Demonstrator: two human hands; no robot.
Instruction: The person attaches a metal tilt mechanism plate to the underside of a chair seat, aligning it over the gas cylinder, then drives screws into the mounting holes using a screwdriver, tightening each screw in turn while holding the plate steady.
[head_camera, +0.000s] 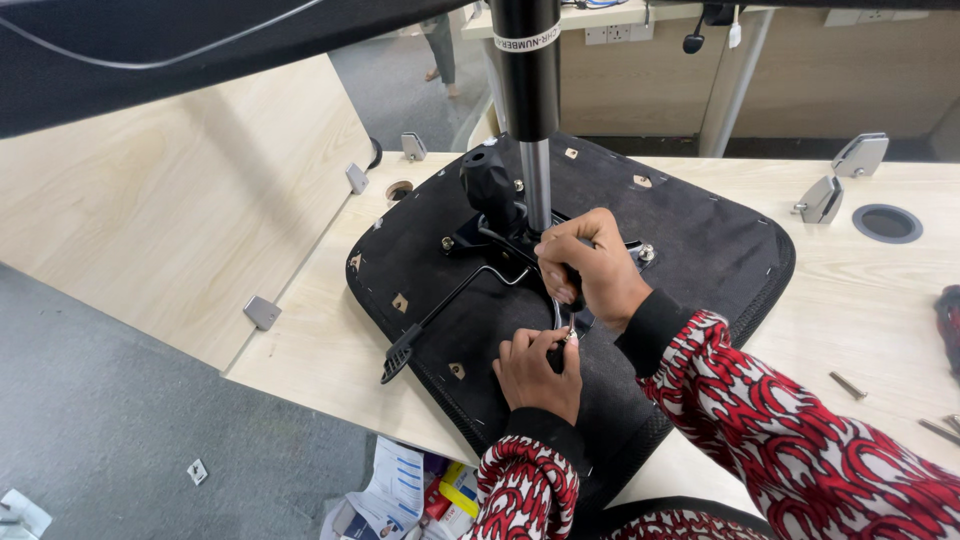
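Note:
An upside-down black chair seat (690, 235) lies on a light wooden table (320, 350). Its black metal mechanism plate (500, 235) carries a gas cylinder (530, 90) rising upward and a black lever with a flat handle (400, 358). My right hand (590, 265) grips the plate's near edge at the foot of the cylinder. My left hand (538, 372) is just below it, fingers pinched on a small silvery bolt (570, 338) at the plate's front corner. Both sleeves are red and white patterned.
Loose screws (848, 385) lie on the table at right, beside a red-black object (950, 320) at the edge. Metal brackets (838, 180) and a round cable hole (887, 222) sit at back right. A partition panel (170, 210) stands left. Papers (400, 495) litter the floor.

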